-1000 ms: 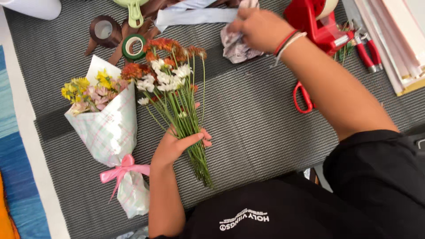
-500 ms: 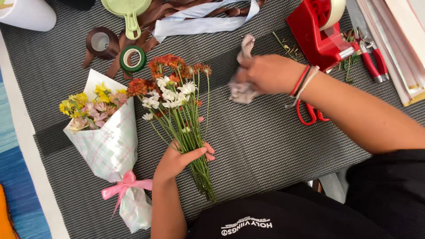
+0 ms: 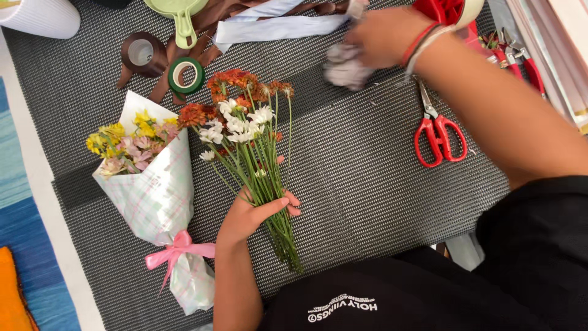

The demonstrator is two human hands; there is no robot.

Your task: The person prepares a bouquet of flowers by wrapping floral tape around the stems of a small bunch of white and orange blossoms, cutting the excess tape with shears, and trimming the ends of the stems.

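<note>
While the left edge of the grey mat just has a white pot up in the corner, the first real thing you hit going across is a finished bouquet in pale checked paper, lying flat with yellow and pink blooms poking out the top and a pink ribbon tied low on it. Just above it sit a brown ribbon spool and a roll of green tape, close together.

Next over is the left hand, closed around a loose bunch of flowers. The fingers wrap over the green stems about halfway down, thumb on the near side, so the orange and white heads fan out above the fingers and the cut ends stick out below, toward the black shirt (the bunch lies on the mat, just beside the wrapped one but not touching it).

Further right and up top, the right hand is pinching a crumpled wad of greyish paper, which hangs under the fingertips; it's blurry. Red scissors lie open-handled on the mat below that forearm, and red pliers sit near the right edge.
</note>
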